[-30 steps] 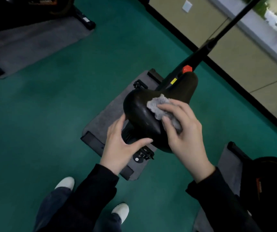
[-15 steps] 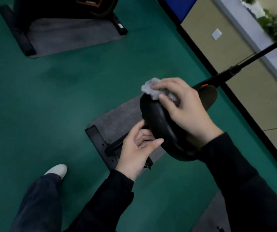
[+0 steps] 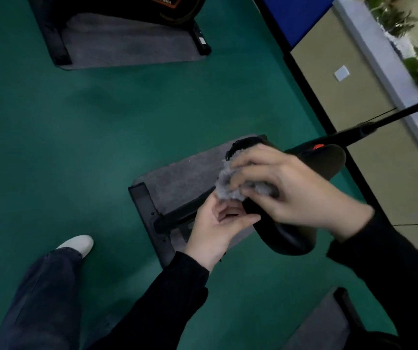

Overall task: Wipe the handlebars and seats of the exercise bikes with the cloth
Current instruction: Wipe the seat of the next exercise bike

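- On a green gym floor, a person in black sleeves leans over a black bike seat, which stands above a grey mat.
- The right hand, blurred, lies over the seat's top and hides much of it. Its fingers are curled round a grey cloth and press it to the seat's left edge.
- The left hand holds the seat from below, thumb against the edge and fingers tucked under, just beneath the cloth.
- A black base bar crosses the mat's near end.
- A black pole slants behind the seat, with an orange knob near its foot.
- A second bike stands on its own mat at the top, and another mat's corner shows at lower right.
- A white shoe rests on the floor at lower left.
- A beige wall carries a white plate, with a blue panel alongside.
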A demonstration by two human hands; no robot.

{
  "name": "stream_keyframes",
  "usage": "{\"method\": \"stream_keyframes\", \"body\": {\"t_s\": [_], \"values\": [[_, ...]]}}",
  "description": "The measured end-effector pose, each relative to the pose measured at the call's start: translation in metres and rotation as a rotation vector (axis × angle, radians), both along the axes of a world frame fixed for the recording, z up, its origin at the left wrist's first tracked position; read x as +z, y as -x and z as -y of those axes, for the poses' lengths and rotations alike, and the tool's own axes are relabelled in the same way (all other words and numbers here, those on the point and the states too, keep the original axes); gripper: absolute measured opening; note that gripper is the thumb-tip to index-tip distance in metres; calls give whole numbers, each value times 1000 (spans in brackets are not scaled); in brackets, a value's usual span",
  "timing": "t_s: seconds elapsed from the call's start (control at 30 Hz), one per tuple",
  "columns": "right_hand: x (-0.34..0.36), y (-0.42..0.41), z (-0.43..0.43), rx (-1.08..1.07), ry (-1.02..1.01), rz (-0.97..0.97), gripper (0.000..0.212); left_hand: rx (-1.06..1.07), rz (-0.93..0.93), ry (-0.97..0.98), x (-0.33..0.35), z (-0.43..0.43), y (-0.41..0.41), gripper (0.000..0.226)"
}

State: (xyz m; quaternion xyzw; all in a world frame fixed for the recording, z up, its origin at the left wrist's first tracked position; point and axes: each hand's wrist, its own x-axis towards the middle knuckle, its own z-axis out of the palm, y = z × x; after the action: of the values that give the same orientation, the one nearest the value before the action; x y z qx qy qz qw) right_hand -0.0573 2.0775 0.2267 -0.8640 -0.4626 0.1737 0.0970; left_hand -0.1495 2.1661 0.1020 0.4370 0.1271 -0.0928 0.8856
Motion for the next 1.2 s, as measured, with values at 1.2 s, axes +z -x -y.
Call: {"method": "stream_keyframes", "body": {"t_s": [1.2], "values": [[-11,54,30,-1130,-72,296,18,-495,62,-660,41,-82,-35,57]]}}
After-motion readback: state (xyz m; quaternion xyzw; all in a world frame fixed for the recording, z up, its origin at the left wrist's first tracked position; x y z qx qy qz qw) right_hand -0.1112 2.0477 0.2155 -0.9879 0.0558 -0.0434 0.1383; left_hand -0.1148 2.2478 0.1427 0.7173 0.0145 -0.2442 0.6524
